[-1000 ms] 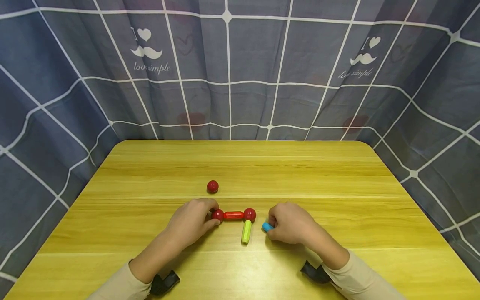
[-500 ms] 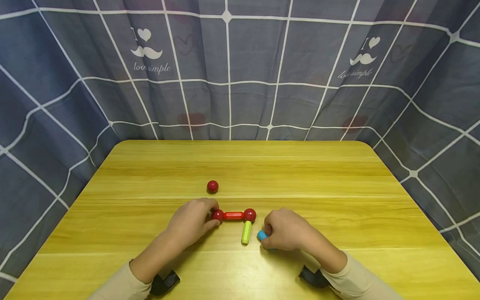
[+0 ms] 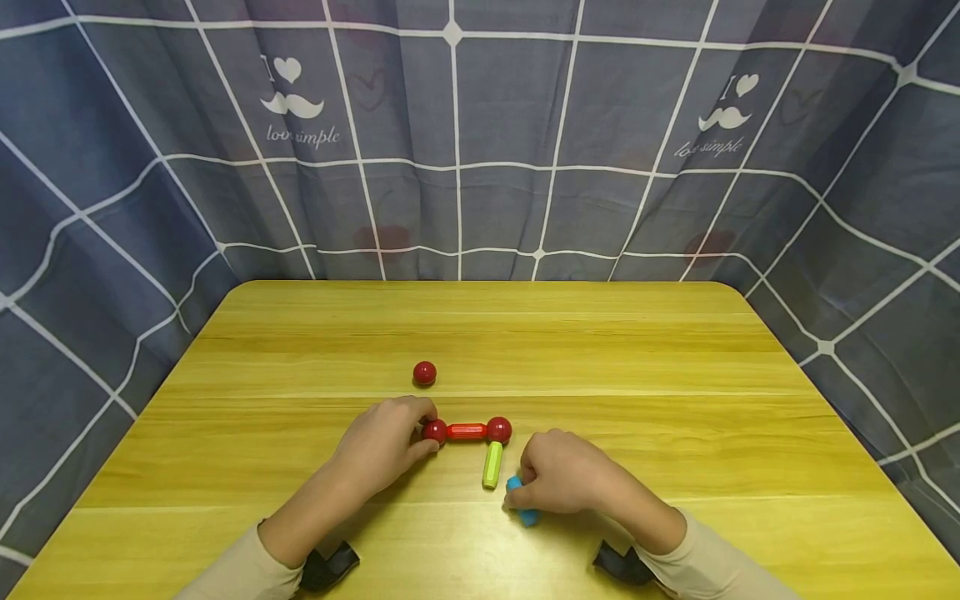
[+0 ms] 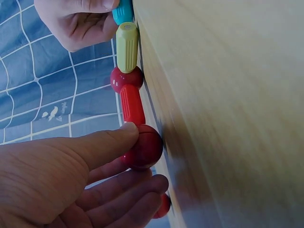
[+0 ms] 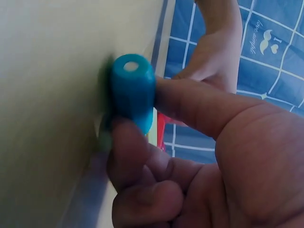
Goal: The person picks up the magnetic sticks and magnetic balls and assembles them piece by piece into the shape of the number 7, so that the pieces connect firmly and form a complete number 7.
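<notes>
My left hand pinches a red ball between thumb and fingers. From that ball a red rod runs right to a second red ball. A yellow-green rod joins this second ball and points toward the near side of the table. Just right of the yellow-green rod's free end, my right hand pinches a blue rod, whose pale end disc shows in the right wrist view. The blue rod lies slanted in the head view, apart from the joined pieces.
A loose red ball sits behind the joined pieces on the wooden table. A grey-blue checked curtain hangs along the table's back and sides. Black straps show under both wrists.
My right hand has moved left and nearer to me with the blue rod, which has turned to point more toward the near side. The left hand and the joined pieces stay put.
</notes>
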The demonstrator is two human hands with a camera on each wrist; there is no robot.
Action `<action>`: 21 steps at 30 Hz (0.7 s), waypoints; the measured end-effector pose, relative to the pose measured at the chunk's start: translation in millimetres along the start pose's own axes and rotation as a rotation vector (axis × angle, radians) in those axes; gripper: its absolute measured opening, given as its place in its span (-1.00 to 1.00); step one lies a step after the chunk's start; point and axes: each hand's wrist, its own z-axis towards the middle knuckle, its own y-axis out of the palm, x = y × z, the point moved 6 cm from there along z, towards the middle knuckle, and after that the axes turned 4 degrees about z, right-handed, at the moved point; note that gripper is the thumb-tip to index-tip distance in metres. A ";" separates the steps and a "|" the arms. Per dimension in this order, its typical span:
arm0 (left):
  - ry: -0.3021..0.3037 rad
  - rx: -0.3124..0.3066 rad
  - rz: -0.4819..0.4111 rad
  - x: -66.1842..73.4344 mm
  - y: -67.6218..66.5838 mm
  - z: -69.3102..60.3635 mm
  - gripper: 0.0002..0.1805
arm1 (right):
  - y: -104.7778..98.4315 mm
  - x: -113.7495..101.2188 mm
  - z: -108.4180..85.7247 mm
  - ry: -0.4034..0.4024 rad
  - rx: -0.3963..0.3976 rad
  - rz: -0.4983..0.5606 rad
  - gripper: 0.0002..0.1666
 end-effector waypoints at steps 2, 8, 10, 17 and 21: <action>0.001 0.001 -0.001 0.2 -0.3 -0.2 -0.74 | 2.7 -1.2 0.7 0.000 -0.012 0.018 -0.40; 0.002 0.006 0.002 0.8 -0.4 -0.5 -0.74 | 11.7 -5.4 2.6 -0.016 -0.048 0.078 -0.51; 0.001 0.005 0.004 0.8 -0.3 -0.3 -0.74 | 14.7 -6.9 2.9 -0.023 -0.053 0.097 -0.50; 0.000 0.003 0.003 1.3 0.2 -0.2 -0.75 | 22.1 -12.7 4.2 -0.061 -0.045 0.130 -0.46; 0.012 0.009 0.012 2.2 0.6 -0.4 -0.74 | 23.9 -12.5 5.2 -0.044 -0.024 0.135 -0.49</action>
